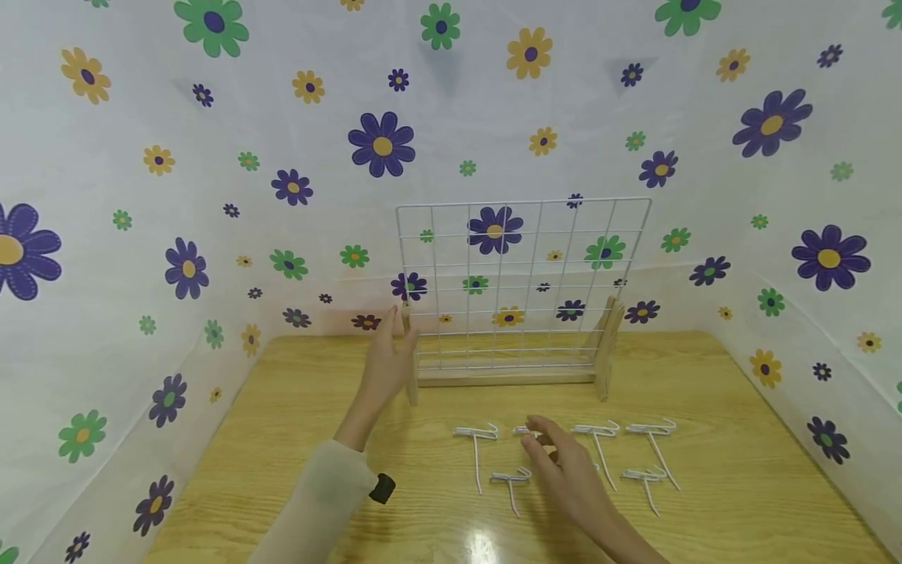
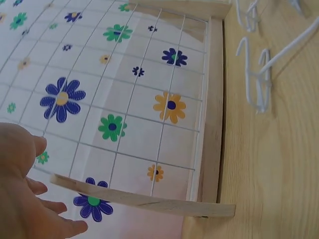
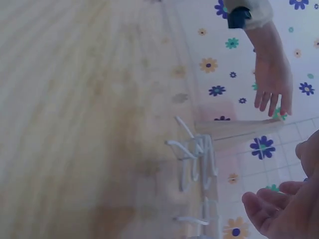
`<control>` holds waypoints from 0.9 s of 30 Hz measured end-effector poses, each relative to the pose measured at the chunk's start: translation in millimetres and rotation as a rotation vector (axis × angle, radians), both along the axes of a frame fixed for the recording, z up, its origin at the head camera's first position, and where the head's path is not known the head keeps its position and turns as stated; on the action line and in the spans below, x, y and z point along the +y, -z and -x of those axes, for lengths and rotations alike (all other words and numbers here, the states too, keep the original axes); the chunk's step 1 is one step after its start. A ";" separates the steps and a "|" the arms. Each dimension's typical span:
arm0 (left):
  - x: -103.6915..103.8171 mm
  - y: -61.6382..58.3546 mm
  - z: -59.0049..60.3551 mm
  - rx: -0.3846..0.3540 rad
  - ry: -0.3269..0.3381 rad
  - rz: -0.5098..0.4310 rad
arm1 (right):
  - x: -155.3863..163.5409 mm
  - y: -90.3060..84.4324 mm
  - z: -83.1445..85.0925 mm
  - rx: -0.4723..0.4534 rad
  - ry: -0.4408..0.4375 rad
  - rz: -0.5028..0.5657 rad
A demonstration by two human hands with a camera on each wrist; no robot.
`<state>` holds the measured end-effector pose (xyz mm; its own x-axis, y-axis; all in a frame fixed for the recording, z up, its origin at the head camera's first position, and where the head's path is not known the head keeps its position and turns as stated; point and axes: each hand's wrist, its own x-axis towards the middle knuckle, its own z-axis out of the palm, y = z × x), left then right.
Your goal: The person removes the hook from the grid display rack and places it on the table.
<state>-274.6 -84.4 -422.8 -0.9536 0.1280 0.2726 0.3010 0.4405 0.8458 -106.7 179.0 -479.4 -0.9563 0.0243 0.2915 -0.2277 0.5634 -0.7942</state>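
While the left hand (image 1: 386,362) rests open-fingered against the wire grid rack (image 1: 521,282) at centre frame, no hook hangs there. The right hand (image 1: 567,470) pinches one white hook (image 1: 524,431); the others lie on the table (image 1: 282,439).

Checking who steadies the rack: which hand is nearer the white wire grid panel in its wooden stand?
Left. The left hand rests against the white wire grid panel's left wooden upright; the right hand is over the white metal hooks in front.
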 end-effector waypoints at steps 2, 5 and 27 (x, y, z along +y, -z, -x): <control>0.6 -1.8 -7.2 0.030 0.021 0.016 | 2.1 -5.3 4.2 0.010 -0.012 -0.012; 1.6 -4.6 -17.2 0.064 0.051 0.078 | 6.2 -13.9 9.4 0.007 -0.034 -0.025; -2.6 -29.8 -56.6 0.237 0.125 0.603 | 34.6 -60.1 47.0 0.117 -0.130 -0.509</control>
<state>-217.9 -87.0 -393.0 -0.8445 0.4302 0.3189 0.5284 0.7659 0.3662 -153.7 213.6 -419.3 -0.9024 -0.2645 0.3401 -0.3920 0.8315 -0.3936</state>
